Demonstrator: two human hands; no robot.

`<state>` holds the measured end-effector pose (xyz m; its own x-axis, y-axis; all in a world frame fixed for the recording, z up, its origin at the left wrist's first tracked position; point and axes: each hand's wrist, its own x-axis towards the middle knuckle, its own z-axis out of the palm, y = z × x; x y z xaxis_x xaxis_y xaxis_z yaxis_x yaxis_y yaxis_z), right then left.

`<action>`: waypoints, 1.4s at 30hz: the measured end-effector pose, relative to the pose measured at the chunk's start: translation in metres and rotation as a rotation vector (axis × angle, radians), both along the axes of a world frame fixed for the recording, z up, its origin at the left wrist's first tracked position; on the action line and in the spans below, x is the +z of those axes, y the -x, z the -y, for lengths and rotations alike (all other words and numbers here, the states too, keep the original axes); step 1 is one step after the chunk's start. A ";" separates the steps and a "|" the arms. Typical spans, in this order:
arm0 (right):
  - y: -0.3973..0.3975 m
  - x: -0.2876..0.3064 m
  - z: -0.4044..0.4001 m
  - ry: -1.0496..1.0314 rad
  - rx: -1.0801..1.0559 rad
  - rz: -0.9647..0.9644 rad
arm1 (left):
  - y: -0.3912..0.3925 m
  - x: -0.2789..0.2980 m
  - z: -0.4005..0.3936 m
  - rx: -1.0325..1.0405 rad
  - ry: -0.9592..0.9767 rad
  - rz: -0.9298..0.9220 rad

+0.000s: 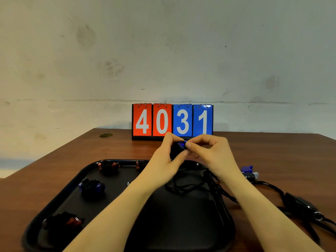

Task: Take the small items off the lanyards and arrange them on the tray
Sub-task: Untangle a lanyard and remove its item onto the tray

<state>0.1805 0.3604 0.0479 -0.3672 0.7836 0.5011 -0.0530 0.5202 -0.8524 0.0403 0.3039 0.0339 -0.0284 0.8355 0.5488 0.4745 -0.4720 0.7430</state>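
Both hands meet above the far rim of the black tray [60, 202]. My left hand [168, 157] grips a small black and blue item [179, 148], and my right hand [209, 151] pinches its blue tip. A black lanyard cord [189, 186] hangs from it onto the tray. On the tray lie a blue and black item [92, 188], a red and black one [63, 222] near the front left, and two red and black ones [109, 167] along the far rim.
A scoreboard [172, 120] reading 4031 stands at the table's far edge against the wall. To the right of the tray lie a blue item [248, 171] and a pile of black lanyards with clips [305, 208] on the brown table [272, 153].
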 end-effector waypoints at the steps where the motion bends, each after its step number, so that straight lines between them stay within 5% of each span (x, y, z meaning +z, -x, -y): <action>1: 0.000 0.000 0.000 0.009 0.004 0.002 | 0.000 0.000 0.000 0.042 -0.029 -0.051; 9: 0.000 0.003 0.002 0.056 0.083 -0.003 | 0.000 0.000 0.000 0.226 -0.135 -0.327; 23: 0.004 0.000 0.003 -0.109 -0.166 0.117 | -0.007 0.001 0.002 0.156 -0.062 -0.285; 42: -0.006 0.005 -0.003 -0.076 0.090 0.089 | 0.002 -0.001 0.000 0.125 -0.066 -0.245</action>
<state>0.1860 0.3631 0.0528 -0.4802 0.7062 0.5203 -0.0282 0.5804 -0.8139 0.0387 0.3035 0.0332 0.0112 0.7958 0.6054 0.6942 -0.4420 0.5682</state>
